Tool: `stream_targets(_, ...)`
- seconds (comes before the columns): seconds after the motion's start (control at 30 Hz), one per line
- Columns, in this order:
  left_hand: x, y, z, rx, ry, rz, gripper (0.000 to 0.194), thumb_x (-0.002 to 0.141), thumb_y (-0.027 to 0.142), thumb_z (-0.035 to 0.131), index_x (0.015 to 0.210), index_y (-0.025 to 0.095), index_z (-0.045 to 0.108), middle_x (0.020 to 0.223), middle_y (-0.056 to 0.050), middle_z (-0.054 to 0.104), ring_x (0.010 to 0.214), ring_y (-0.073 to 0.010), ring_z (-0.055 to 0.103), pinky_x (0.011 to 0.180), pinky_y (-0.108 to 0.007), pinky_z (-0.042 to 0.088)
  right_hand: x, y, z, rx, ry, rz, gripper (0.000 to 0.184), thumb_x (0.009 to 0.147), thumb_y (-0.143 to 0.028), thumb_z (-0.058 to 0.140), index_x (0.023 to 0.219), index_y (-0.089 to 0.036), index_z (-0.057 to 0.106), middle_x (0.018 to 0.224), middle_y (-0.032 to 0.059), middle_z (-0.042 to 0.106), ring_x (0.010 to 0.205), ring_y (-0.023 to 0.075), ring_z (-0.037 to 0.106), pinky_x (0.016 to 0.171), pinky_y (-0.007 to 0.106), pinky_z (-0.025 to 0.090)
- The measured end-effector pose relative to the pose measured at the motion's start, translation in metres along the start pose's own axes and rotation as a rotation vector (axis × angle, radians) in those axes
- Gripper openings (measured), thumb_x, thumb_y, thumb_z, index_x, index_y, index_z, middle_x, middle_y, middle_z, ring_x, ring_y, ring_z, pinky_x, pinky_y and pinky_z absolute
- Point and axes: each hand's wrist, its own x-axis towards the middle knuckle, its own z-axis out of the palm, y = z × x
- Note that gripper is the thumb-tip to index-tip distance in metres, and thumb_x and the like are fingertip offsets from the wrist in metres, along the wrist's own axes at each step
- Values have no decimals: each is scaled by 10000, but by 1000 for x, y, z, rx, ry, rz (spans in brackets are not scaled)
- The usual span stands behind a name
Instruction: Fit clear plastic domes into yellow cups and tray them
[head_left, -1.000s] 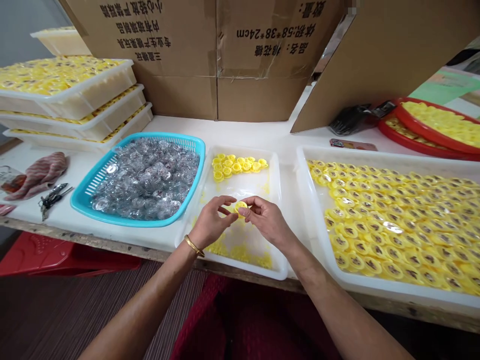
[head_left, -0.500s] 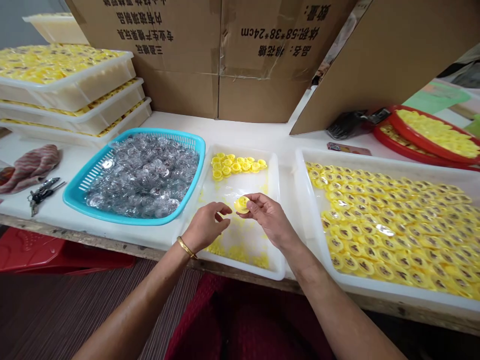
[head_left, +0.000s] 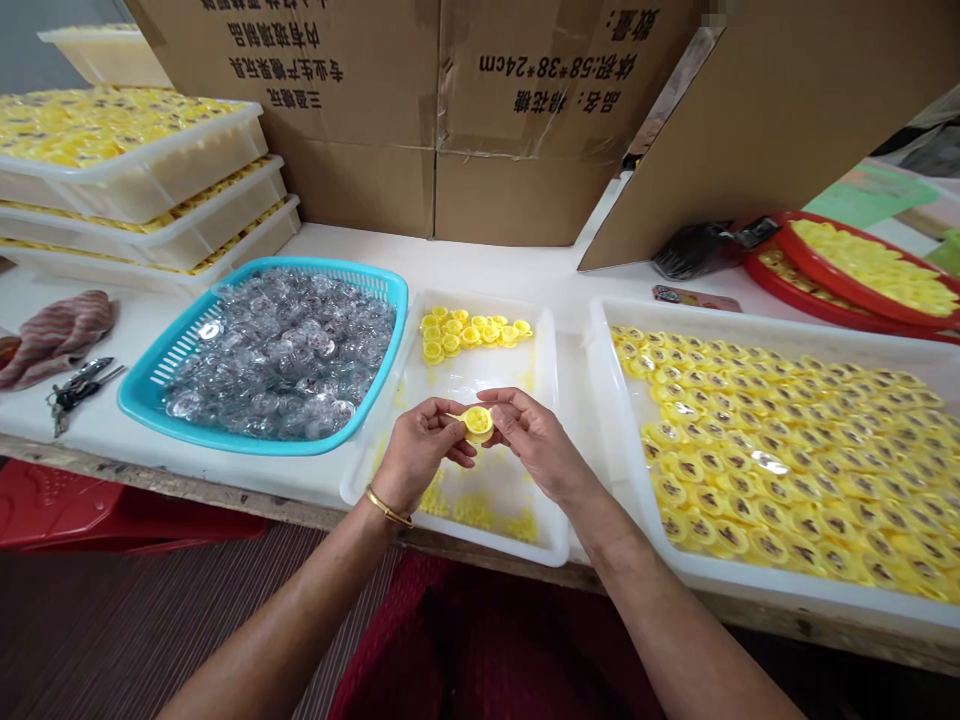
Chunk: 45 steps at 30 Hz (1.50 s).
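Between both hands, above the middle of a white tray (head_left: 551, 400), is a small round yellow plastic cup (head_left: 478, 421) with yellow bits inside. My left hand (head_left: 424, 445) pinches its left edge between thumb and fingers. On the other side, my right hand (head_left: 532, 440) grips its right edge with thumb and forefinger. Behind the hands, a cluster of similar yellow cups (head_left: 472, 330) sits at the tray's far end. Yellow crumbs (head_left: 480, 512) lie scattered over the tray's near end. A gold bracelet circles my left wrist.
To the left stands a blue basket (head_left: 262, 445) of clear plastic domes. A larger white tray (head_left: 750, 572) at right holds rows of yellow cups with dark centres. Stacked trays (head_left: 210, 155), keys (head_left: 79, 390), a cloth (head_left: 56, 335), red plates (head_left: 795, 235) and cardboard boxes (head_left: 360, 190) surround these.
My left hand has moved right and closed on the left edge of the yellow cup. The right hand keeps its grip, and the cup has shifted slightly left and down.
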Motion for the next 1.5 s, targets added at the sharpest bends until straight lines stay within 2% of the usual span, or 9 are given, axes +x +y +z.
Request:
stream_targets(0.23, -3, -6, 6, 107, 112, 159, 153, 744, 227, 602, 858, 146, 541, 588, 26, 584, 497, -127, 607, 452, -243, 533, 0, 1, -4, 7, -150, 27, 309, 810, -364, 666, 1072, -220, 592, 846, 14, 631, 844, 162, 597, 832, 358, 484)
stream_targets(0.43, -6, -1, -7, 92, 114, 157, 158, 812, 269, 500, 871, 137, 566, 676, 6, 579, 541, -117, 622, 498, -246, 540, -5, -3, -8, 34, -208, -9, 289, 870, -339, 591, 1146, -252, 585, 1022, 36, 619, 883, 144, 575, 873, 346, 471)
stream_targets(0.63, -12, 1, -23, 456, 35, 187, 141, 781, 187, 503, 847, 158, 624, 710, -19, 613, 577, -132, 613, 510, -241, 511, -5, -7, -6, -12, -193, -7, 309, 870, -379, 576, 1163, -282, 585, 1221, 54, 562, 1015, 184, 559, 886, 359, 488)
stream_targets(0.87, -5, 66, -69, 900, 247, 544, 203, 819, 188, 505, 864, 213, 701, 818, -46, 672, 664, -149, 611, 632, -252, 473, 2, -2, -4, -204, -147, 89, 389, 789, -496, 629, 1087, -245, 637, 805, 33, 588, 749, 183, 585, 787, 408, 548)
stream_targets(0.93, 7, 82, -94, 1178, 309, 442, 200, 802, 171, 512, 842, 216, 703, 801, -41, 680, 685, -163, 598, 669, -267, 454, 3, 1, -4, -215, -145, 107, 394, 762, -509, 650, 1052, -243, 647, 711, 2, 528, 692, 171, 576, 767, 416, 556)
stream_targets(1.07, 28, 81, -122, 1360, 226, 296, 99, 702, 199, 628, 750, 225, 711, 709, -32, 682, 668, -194, 591, 650, -276, 417, 4, -1, -4, -224, -84, 149, 408, 692, -466, 730, 1015, -237, 634, 762, 3, 566, 701, 166, 597, 774, 408, 547)
stream_targets(1.2, 39, 64, -118, 1430, 188, 220, 140, 669, 208, 641, 788, 232, 711, 705, -46, 685, 693, -216, 608, 645, -273, 397, 3, -6, -1, -121, -80, 180, 377, 709, -445, 719, 991, -224, 604, 719, -8, 594, 644, 146, 586, 718, 399, 569)
stream_targets(1.37, 44, 62, -118, 1427, 169, 193, 114, 697, 206, 563, 714, 214, 676, 663, -36, 660, 675, -208, 594, 614, -264, 366, 1, -6, 2, 12, -16, 89, 347, 683, -376, 752, 952, -216, 602, 1152, 45, 592, 686, 104, 571, 643, 360, 597)
stream_targets(1.5, 40, 66, -128, 1347, 204, 205, 175, 724, 335, 552, 680, 196, 648, 631, -12, 648, 626, -184, 574, 597, -257, 375, -1, -4, -1, 74, -70, 87, 346, 741, -356, 718, 1030, -217, 589, 1019, 34, 642, 770, 152, 659, 759, 392, 578)
